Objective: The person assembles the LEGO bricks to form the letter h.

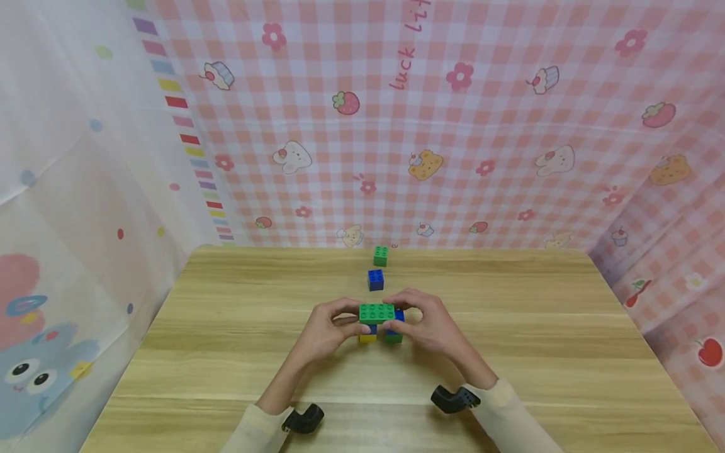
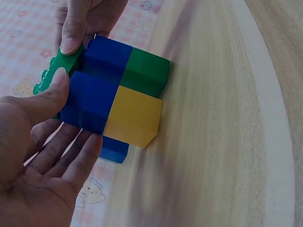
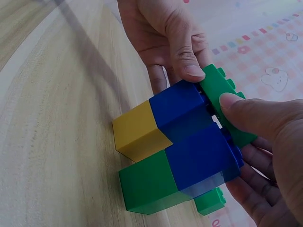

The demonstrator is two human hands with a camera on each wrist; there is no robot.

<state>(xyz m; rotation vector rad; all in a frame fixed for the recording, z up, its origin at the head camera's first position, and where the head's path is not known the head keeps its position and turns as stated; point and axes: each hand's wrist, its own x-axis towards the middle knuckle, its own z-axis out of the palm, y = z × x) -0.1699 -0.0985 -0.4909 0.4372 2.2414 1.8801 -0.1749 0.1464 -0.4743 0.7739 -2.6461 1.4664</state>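
A long green building brick [image 1: 376,313] lies across the tops of two short columns. My left hand [image 1: 325,330] pinches its left end between thumb and fingers, and my right hand [image 1: 433,324] pinches the right end. The left column is a blue brick [image 2: 90,101] on a yellow brick [image 2: 135,116]. In the right one, a blue brick [image 3: 203,153] sits on a green brick [image 3: 149,182]. Seen from the right wrist, the long brick is slightly askew, with blue studs showing under it; whether it is pressed fully down I cannot tell.
Behind the columns, a loose blue brick [image 1: 376,280] stands on the wooden table [image 1: 226,352], and a small green brick [image 1: 381,256] stands farther back near the edge. A checked cloth [image 1: 385,126] hangs behind the table.
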